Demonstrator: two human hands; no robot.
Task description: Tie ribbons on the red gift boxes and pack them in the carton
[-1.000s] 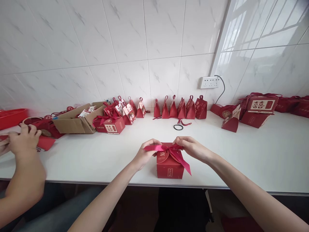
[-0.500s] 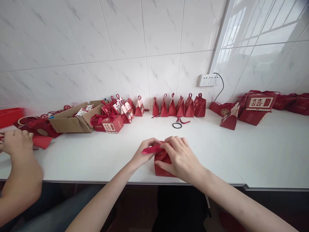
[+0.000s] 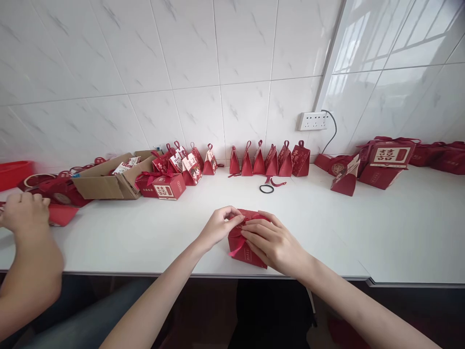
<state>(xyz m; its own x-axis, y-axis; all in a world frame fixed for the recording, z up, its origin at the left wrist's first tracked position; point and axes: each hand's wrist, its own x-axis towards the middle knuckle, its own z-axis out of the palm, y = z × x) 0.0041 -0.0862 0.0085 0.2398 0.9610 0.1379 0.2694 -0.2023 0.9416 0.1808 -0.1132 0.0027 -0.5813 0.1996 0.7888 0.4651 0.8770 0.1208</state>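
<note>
Red box (image 3: 252, 258) has skewed slightly since half a second ago; one end of its ribbon (image 3: 237, 248) now hangs down the near face, where one stuck out left before. Box sits between both hands, by the near edge of the tabletop (image 3: 319, 218); squat, no clear long axis. Left hand (image 3: 217, 227) curls at its top left, fingertips close together; whether they pinch ribbon, cannot tell. Right hand (image 3: 276, 241) drapes over its right side, thumb hidden, grip unclear. Neither nearer: both touch. Beyond: black ring (image 3: 266, 192), tiled wall (image 3: 196, 48).
</note>
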